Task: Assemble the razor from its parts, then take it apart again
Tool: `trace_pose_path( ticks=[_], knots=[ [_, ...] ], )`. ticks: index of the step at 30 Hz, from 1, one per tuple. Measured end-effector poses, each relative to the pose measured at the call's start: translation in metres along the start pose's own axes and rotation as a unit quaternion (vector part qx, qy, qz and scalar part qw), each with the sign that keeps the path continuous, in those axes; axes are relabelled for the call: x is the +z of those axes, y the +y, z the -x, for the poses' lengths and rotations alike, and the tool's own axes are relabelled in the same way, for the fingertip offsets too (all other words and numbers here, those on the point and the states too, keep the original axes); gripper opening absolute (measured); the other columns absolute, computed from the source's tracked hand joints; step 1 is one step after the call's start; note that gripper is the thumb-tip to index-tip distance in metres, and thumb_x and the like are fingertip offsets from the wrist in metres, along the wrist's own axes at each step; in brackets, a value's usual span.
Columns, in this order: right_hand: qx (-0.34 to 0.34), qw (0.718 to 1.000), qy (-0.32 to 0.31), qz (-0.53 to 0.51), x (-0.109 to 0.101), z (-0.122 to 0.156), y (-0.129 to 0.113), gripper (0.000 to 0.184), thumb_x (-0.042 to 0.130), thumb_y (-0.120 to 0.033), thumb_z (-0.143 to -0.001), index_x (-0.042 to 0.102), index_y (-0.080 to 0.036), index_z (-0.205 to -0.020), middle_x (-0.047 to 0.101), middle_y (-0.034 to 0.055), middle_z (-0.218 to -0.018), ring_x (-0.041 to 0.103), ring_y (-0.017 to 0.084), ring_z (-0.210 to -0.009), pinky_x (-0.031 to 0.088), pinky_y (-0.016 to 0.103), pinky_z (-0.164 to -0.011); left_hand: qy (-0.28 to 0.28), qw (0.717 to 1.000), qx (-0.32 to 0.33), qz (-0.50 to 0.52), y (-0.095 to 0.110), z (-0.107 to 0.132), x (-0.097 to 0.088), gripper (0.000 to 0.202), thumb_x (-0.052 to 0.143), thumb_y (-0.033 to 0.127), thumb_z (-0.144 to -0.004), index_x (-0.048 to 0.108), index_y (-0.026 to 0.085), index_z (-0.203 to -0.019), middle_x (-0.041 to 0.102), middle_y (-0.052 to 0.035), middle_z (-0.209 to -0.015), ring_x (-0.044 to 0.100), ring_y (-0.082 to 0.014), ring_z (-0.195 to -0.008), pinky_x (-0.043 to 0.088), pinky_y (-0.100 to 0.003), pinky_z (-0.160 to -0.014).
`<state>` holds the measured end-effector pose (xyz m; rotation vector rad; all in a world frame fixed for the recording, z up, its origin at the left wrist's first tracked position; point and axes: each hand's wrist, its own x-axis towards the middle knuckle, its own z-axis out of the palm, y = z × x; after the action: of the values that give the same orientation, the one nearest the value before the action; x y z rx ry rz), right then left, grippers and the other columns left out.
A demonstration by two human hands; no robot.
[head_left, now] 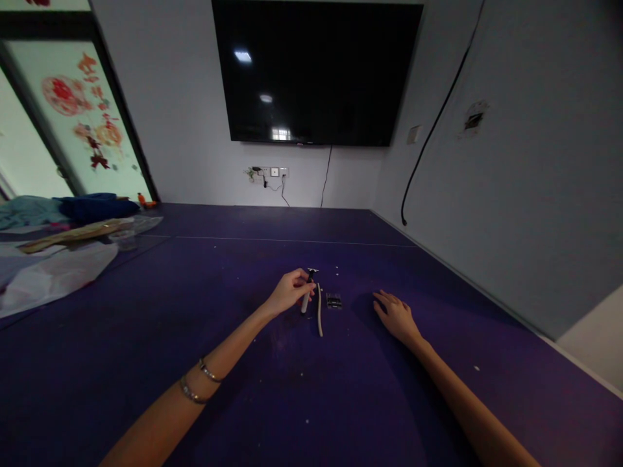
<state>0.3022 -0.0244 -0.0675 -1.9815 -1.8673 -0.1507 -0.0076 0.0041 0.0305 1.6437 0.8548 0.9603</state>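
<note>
Here, grips a T-headed razor (305, 303) between the bent fingers of the left hand (291, 293), head upward; hides part of its dark neck, leaves bare a smooth pale handle. Shows, just right of those fingertips, a thin, gently bowed, whitish strip (320, 311), then a small, dark, rectangular case (333, 301); cannot make out its fine markings. Lays the right hand (395, 316) palm down, fingers loosely spread, on the smooth purple surface (360, 376). Cannot read the blurred red decorations (63, 95), far left of both hands' fingers.

From my end I see a purple surface (219, 266), black-and-white razor (305, 303), off-white strip (320, 314), blackish case (333, 301), silver bracelets (191, 393), black TV (316, 71), red-and-orange-patterned door (63, 95)
</note>
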Motion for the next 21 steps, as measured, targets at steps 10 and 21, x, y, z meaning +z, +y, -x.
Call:
trace_pose_path(
  ticks=[10, 21],
  knots=[
    [-0.023, 0.995, -0.044, -0.083, -0.056, 0.010, -0.099, 0.033, 0.038, -0.042, -0.087, 0.064, -0.023, -0.084, 0.068, 0.0027, -0.072, 0.063, 0.017, -0.064, 0.038, 0.024, -0.054, -0.010, 0.999, 0.037, 0.002, 0.009, -0.001, 0.000, 0.026, 0.065, 0.033, -0.071, 0.047, 0.016, -0.080, 0.062, -0.0008, -0.067, 0.061, -0.0132, -0.055, 0.044, -0.020, -0.042],
    [-0.012, 0.987, -0.159, 0.022, -0.020, -0.006, -0.179, 0.037, 0.045, -0.038, -0.083, 0.068, -0.012, -0.096, 0.068, 0.0180, -0.094, 0.065, 0.030, -0.087, 0.049, 0.036, -0.071, -0.010, 0.999, 0.049, -0.002, 0.019, 0.003, -0.002, 0.024, 0.065, 0.032, -0.072, 0.048, 0.016, -0.080, 0.063, -0.0009, -0.067, 0.062, -0.0143, -0.056, 0.046, -0.021, -0.045]
  ],
)
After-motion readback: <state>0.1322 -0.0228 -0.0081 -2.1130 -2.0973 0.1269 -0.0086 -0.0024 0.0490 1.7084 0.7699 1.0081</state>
